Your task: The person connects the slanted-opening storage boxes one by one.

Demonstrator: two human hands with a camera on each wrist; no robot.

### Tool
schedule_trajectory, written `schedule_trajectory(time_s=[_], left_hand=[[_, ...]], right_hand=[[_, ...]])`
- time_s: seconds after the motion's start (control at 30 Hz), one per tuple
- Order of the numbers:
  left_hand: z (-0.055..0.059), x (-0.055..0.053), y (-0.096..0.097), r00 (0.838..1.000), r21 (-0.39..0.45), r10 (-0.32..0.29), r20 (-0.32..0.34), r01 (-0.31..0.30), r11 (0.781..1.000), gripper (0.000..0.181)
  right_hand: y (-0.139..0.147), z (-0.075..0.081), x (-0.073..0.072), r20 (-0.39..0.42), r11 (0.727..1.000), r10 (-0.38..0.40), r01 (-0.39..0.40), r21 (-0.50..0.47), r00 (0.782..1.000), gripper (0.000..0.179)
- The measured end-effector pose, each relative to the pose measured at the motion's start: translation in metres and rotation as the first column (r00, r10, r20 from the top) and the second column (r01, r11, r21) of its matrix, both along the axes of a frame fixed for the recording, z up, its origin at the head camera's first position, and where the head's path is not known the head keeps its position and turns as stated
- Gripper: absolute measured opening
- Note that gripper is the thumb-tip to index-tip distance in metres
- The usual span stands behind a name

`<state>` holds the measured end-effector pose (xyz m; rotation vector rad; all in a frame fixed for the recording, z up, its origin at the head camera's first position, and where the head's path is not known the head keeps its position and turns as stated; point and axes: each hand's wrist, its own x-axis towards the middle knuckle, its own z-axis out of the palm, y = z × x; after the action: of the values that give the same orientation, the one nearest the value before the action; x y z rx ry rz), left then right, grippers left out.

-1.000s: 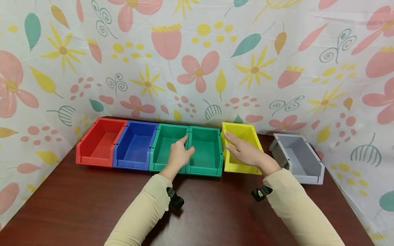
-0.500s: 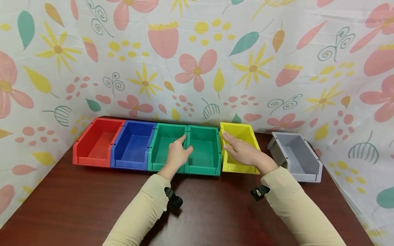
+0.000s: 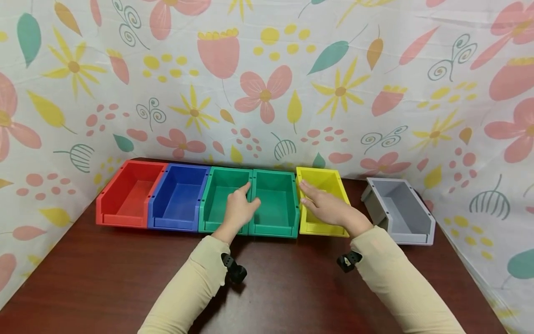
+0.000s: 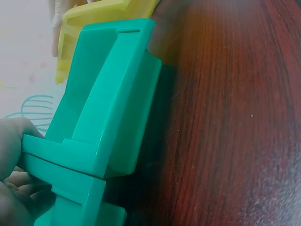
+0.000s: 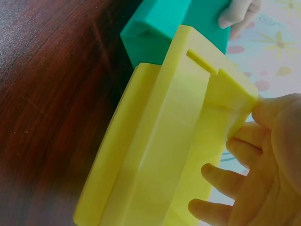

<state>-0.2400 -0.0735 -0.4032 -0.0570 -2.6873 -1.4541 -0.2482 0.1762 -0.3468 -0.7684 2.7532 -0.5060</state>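
Note:
Two green bins stand side by side, a left green bin (image 3: 220, 202) and a right green bin (image 3: 273, 204). With its thumb on one side and fingers on the other, my left hand (image 3: 239, 208) grips their adjoining walls. Close to the right green bin stands a yellow bin (image 5: 155, 165). Over it is my right hand (image 3: 329, 206), fingers fairly straight and spread, fingertips reaching the yellow bin's left wall. The right wrist view has the thumb at the rim and other fingers over the bin's inside.
A blue bin (image 3: 177, 202) and a red bin (image 3: 132, 197) continue the row leftward. A grey bin (image 3: 402, 208) stands apart on the right, slightly turned. A patterned cloth (image 3: 267, 93) hangs behind the dark wooden table (image 3: 292, 287).
The head view has drifted slightly, so the whole scene sits a little further left. Both hands keep their places on the bins.

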Motion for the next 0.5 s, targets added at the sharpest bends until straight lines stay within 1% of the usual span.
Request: schedule_trajectory(time_s=[0.23, 0.5], left_hand=[[0.0038, 0.0001, -0.0004, 1.000, 0.003, -0.005, -0.016, 0.005, 1.000, 0.057], [0.0023, 0.0021, -0.0014, 1.000, -0.006, -0.017, -0.016, 0.017, 1.000, 0.057]], right_hand=[[-0.0005, -0.0005, -0.0009, 0.008, 1.000, -0.010, 0.010, 0.019, 1.000, 0.059], [-0.0010, -0.0019, -0.0010, 0.023, 0.999, -0.007, 0.006, 0.054, 1.000, 0.060]])
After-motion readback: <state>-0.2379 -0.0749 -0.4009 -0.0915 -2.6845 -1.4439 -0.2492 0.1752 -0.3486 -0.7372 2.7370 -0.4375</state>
